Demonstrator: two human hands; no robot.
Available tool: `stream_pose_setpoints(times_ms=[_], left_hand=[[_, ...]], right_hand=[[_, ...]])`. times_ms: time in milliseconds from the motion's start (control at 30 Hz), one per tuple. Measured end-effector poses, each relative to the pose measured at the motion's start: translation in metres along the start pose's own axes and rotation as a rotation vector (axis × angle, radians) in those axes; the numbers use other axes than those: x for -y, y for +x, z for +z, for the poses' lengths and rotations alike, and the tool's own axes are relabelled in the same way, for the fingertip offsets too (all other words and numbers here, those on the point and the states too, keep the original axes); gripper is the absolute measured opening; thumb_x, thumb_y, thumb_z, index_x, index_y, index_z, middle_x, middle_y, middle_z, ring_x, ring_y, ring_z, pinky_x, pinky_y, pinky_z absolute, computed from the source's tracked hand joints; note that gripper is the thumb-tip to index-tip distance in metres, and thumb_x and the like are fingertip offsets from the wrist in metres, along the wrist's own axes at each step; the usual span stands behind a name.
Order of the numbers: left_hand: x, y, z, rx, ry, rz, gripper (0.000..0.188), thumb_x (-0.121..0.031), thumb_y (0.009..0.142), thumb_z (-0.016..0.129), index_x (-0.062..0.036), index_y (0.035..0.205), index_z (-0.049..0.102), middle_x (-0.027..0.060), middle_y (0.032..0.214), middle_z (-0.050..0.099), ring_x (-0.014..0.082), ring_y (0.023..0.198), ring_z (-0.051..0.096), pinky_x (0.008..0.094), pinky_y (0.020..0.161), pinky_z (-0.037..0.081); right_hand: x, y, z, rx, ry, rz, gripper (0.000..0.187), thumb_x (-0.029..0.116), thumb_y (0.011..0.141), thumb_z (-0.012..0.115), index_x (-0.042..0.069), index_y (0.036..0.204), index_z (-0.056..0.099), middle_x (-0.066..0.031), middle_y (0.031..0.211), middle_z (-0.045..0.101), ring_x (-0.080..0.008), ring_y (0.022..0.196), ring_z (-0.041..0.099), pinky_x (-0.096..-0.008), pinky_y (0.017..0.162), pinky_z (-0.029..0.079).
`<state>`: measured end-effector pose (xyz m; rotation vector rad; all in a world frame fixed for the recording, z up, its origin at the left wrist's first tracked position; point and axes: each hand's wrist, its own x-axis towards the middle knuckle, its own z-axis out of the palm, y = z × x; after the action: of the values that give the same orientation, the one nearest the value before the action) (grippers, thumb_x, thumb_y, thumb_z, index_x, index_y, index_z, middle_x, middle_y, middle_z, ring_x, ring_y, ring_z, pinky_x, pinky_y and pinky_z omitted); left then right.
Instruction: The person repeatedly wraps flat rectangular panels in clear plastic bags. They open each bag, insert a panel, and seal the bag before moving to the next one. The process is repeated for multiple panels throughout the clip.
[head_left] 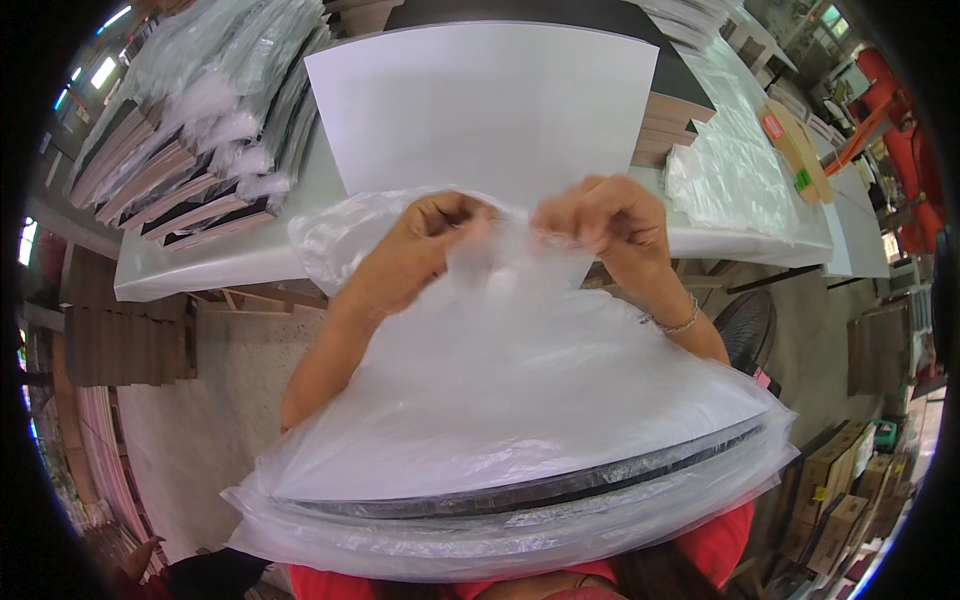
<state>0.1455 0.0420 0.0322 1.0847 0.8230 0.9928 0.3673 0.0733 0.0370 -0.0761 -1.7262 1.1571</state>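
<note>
A large clear plastic bag (520,400) covers a white board with a dark edge (540,492), which rests against my body. My left hand (425,245) pinches the gathered film at the bag's far end. Opposite it, my right hand (612,225) is closed on the same film, its fingers slightly blurred by motion. Loose film bulges out to the left of my left hand. Just beyond both hands a bare white board (485,105) lies on top of a stack of dark-faced boards (672,115) on the table.
Bagged boards (200,130) are piled on the table's left side. Flat clear bags (735,180) and an open cardboard box (795,150) occupy its right. The pale table (200,268) ends just short of my body. Cartons (835,490) stand on the floor at right, near a black fan-like round object (748,330).
</note>
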Motion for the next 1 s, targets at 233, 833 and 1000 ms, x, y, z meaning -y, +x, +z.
stream_pose_setpoints(times_ms=[233, 833, 1000], left_hand=[[-0.021, 0.016, -0.004, -0.533, 0.996, 0.809, 0.027, -0.028, 0.088, 0.062, -0.0030, 0.097, 0.060, 0.0044, 0.086, 0.059, 0.0161, 0.084, 0.058, 0.0285, 0.076, 0.046], [-0.020, 0.000, -0.069, -0.236, -0.583, 0.350, 0.030, -0.038, 0.095, 0.049, -0.0132, 0.107, 0.060, 0.0007, 0.086, 0.060, 0.0158, 0.083, 0.060, 0.0355, 0.081, 0.050], [-0.017, 0.037, -0.086, -0.096, -0.782, 0.271, 0.045, -0.047, 0.093, 0.046, -0.0118, 0.120, 0.055, 0.0048, 0.106, 0.062, 0.0178, 0.089, 0.061, 0.0384, 0.088, 0.050]], right_hand=[[-0.003, 0.002, -0.005, -0.120, -0.110, 0.224, 0.008, 0.006, 0.092, 0.054, 0.002, 0.097, 0.051, -0.0019, 0.081, 0.053, -0.0062, 0.063, 0.047, -0.0196, 0.052, 0.039], [-0.089, -0.073, -0.086, -0.264, 1.211, 0.551, 0.056, 0.047, 0.096, 0.037, -0.002, 0.121, 0.049, -0.0106, 0.101, 0.060, -0.0186, 0.085, 0.062, -0.0366, 0.073, 0.055], [-0.041, -0.069, -0.070, -0.558, 0.843, 0.481, 0.055, 0.046, 0.096, 0.041, -0.001, 0.123, 0.048, -0.0093, 0.101, 0.061, -0.0200, 0.088, 0.062, -0.0375, 0.076, 0.054]])
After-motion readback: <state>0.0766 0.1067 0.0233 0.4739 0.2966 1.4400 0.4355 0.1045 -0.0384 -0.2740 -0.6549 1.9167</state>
